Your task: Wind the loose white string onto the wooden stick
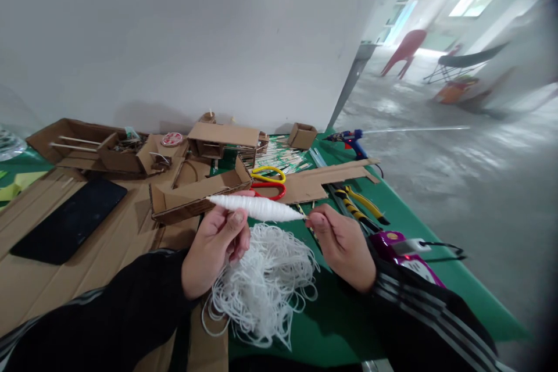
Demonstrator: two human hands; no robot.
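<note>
white thread spindle point(261, 208), long axis crosswise, slightly downward toward right hand point(342, 245)

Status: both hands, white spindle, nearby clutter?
Left hand holding white spindle by its left half. Right hand pinching its right tip. Spindle thickly wound. Cord pile below, scissors just beyond.

The wound thread point(261, 208) is white, the surface point(333, 319) green, the scissor handles point(270, 184) yellow and red, the sleeves point(429, 311) black, grey-striped.
</note>
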